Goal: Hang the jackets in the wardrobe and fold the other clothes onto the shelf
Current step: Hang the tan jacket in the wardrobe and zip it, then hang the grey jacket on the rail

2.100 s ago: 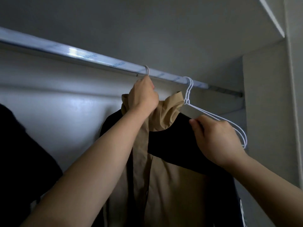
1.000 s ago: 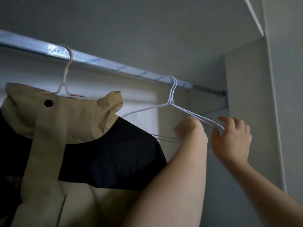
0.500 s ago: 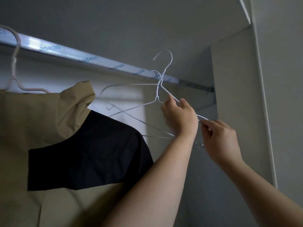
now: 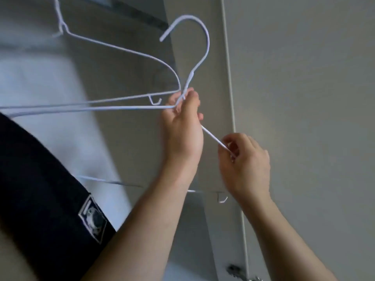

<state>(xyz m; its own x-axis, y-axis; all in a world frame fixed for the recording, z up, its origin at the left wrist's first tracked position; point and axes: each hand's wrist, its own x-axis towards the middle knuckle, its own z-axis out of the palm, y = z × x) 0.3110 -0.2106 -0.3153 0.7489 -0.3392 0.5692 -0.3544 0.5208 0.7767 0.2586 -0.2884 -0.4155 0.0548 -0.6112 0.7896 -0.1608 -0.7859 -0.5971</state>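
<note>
Left hand (image 4: 182,126) is pinching a white hanger (image 4: 205,47) at its neck; right hand (image 4: 245,165) is closing on the hanger's sloping arm. Hook is sitting free of the rail (image 4: 140,14). A second hanger (image 4: 113,44) is lying tangled against it. Step, judged: fetching a hanger for the next jacket. Next move is calling for separating the two wires, then drawing out rightward, clear of the wardrobe wall (image 4: 229,78). Hung jacket (image 4: 40,189) is occupying lower left.

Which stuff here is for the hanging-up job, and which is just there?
For the job:
- white wire hanger, off the rail, gripped by the left hand and right hand
- dark jacket

Just there:
- second white hanger
- wardrobe side panel
</note>
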